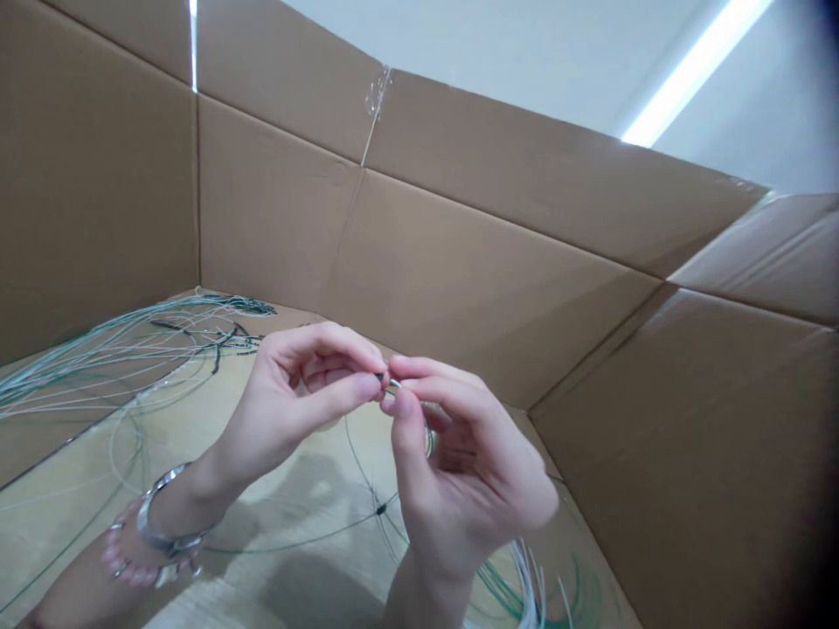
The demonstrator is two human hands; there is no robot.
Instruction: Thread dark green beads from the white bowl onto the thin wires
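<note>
Above the tabletop, my left hand [288, 402] and my right hand [459, 463] meet fingertip to fingertip. Between them shows a short piece of thin white-and-green wire [394, 383], pinched by the thumb and index finger of my right hand. At the left fingertips a tiny dark piece [379, 376] peeks out, mostly covered, and the wire runs up to it. Whether the dark piece is fitted on the wire, I cannot tell. Loops of thin strand pass behind my right fingers, partly hidden by the palm.
A bundle of white and green wires [98, 336] with dark-tipped ends [242, 304] lies at the left. A green wire with a small black piece [381, 509] rests below my hands. More coiled wires [524, 585] are at lower right. Cardboard walls [459, 253] surround the table.
</note>
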